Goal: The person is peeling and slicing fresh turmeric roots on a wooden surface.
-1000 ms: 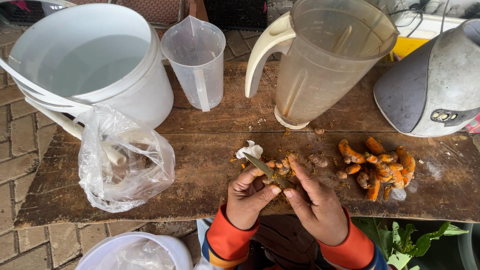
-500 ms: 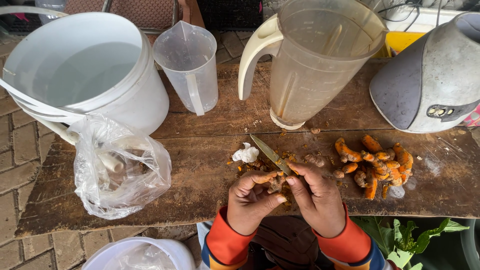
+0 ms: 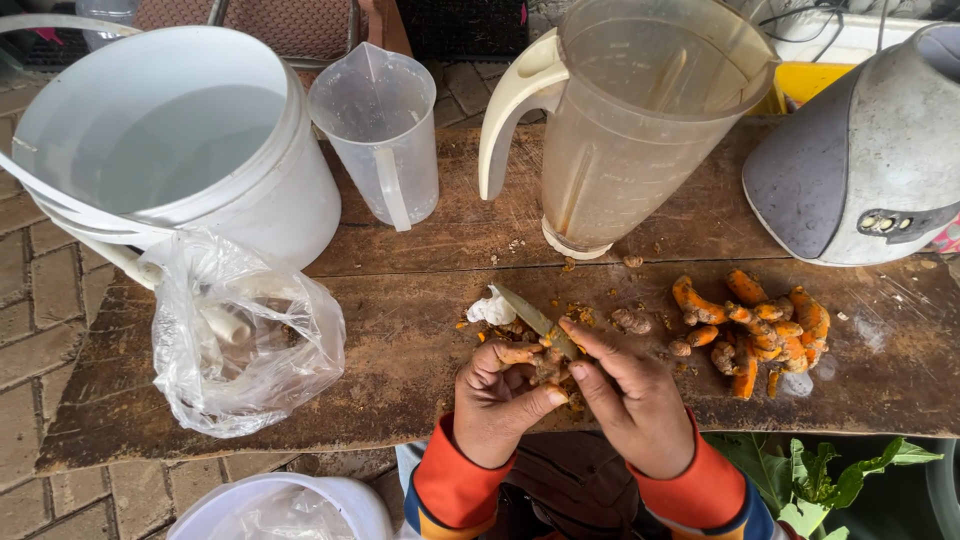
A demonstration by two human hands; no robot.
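The left hand is closed around a small piece of orange root, holding it just above the near edge of the wooden counter, while the right hand is clamped on a knife whose blade lies against that piece and points away up and to the left. Orange scraps litter the wood around the hands, and a pile of roots showing bright orange lies to the right, near the grey appliance; these look already scraped, though I cannot tell for each one. The blender jug behind appears empty, as does the small measuring jug. The clear plastic bag beside the white bucket seems to hold more pieces, so the peeling looks partly done.
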